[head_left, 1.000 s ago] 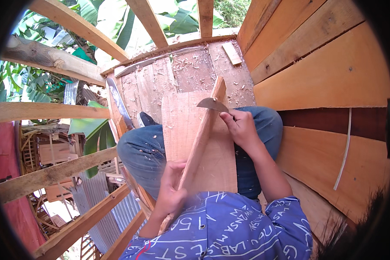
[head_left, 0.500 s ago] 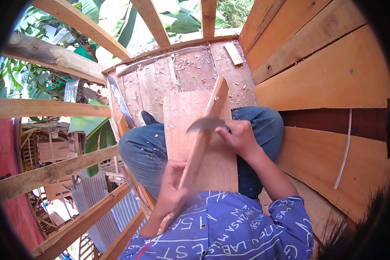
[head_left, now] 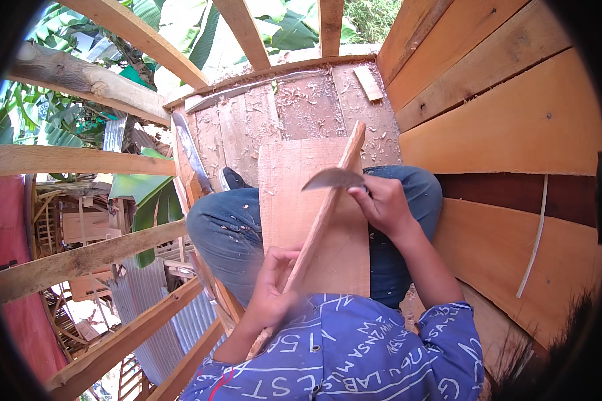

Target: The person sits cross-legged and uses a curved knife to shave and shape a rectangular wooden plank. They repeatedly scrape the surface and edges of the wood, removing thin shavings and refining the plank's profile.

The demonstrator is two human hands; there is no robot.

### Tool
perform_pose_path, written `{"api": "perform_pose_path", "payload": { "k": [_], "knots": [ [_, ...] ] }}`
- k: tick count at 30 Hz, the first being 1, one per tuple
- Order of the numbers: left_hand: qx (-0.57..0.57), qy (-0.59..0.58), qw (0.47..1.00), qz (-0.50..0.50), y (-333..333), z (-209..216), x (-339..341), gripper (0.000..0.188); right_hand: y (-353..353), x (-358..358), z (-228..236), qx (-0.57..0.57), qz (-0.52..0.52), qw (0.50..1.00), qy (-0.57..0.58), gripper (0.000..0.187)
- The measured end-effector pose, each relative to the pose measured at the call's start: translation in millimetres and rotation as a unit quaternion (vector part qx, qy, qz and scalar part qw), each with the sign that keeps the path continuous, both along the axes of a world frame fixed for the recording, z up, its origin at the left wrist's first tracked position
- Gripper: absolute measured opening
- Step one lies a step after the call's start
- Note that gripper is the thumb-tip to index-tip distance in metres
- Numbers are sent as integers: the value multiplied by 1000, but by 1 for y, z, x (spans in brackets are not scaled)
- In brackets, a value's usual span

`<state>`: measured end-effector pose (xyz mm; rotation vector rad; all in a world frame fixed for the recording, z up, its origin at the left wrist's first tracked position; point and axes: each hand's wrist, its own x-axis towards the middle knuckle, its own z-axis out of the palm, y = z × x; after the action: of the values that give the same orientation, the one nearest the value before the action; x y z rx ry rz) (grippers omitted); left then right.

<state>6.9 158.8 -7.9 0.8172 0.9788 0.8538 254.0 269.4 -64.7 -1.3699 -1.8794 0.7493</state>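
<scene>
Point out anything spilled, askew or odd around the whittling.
Wood shavings lie scattered over the plank floor beyond the knees. A small offcut lies loose near the wall. A long blade rests at the floor's open edge, unguarded. Nothing else stands out.

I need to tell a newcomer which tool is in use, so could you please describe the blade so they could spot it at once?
Start at the wide flat board lying across the person's lap. A narrow wooden strip slants over it, held low by the left hand. The blade crosses that strip, gripped by the right hand: it is the only grey, curved, pointed metal piece among bare wood.
</scene>
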Motion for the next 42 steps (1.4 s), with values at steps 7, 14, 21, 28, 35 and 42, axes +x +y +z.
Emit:
{"api": "perform_pose_path", "payload": {
  "k": [7, 14, 21, 28, 35, 42],
  "knots": [
    [-2, 16, 1000, -9, 0, -3, -5, 57, 0, 5, -27, -193, -137, 957, 167, 56],
    [-18, 10, 1000, 8, 1, 1, 2, 60, -31, -15, 1, -31, -18, 999, -26, 58],
    [-46, 18, 998, 34, 2, -3, -4, 61, -6, -17, -8, -41, -76, 993, -85, 62],
    [-62, 13, 997, 42, -4, -9, -12, 60, -16, -32, 10, -85, -84, 990, -78, 64],
    [-53, -1, 998, 42, -3, -7, -3, 58, -2, -12, 7, -52, -88, 983, -152, 56],
    [-39, 24, 999, 2, -3, 2, 0, 56, -20, -21, 22, -30, -79, 990, -116, 65]
  ]
}}
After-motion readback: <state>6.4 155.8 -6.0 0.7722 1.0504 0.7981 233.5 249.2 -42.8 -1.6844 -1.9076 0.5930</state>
